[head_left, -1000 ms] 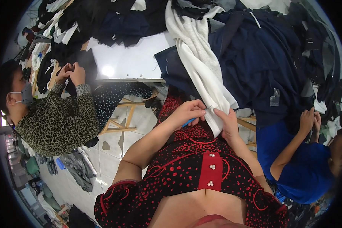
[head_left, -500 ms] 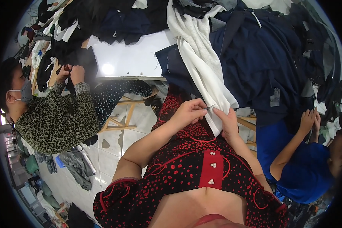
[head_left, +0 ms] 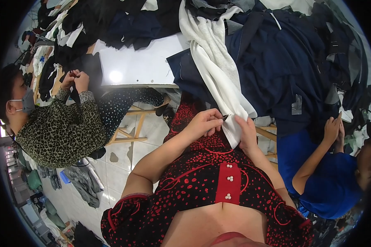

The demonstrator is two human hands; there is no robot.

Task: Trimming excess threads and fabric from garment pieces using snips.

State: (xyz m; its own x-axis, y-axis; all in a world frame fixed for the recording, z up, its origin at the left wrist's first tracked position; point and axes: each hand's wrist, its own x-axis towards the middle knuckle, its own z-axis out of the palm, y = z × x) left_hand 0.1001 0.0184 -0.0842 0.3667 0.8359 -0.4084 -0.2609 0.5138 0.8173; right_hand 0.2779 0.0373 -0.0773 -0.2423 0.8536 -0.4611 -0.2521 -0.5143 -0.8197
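Your left hand (head_left: 204, 123) now pinches a small dark tool at the white cloth (head_left: 218, 82) hem, shifted slightly since before. Your right hand (head_left: 246, 133) grips the hem end off the surface's (head_left: 140, 66) near edge.

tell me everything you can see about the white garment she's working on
The white garment is a long piece of soft, slightly textured cloth, off-white, lying in loose folds. It runs from the heap at the table's far side, across dark blue clothing, and hangs over the near edge. The right hand grips its lower end; the left hand pinches a small dark tool, too small to identify, against its edge.
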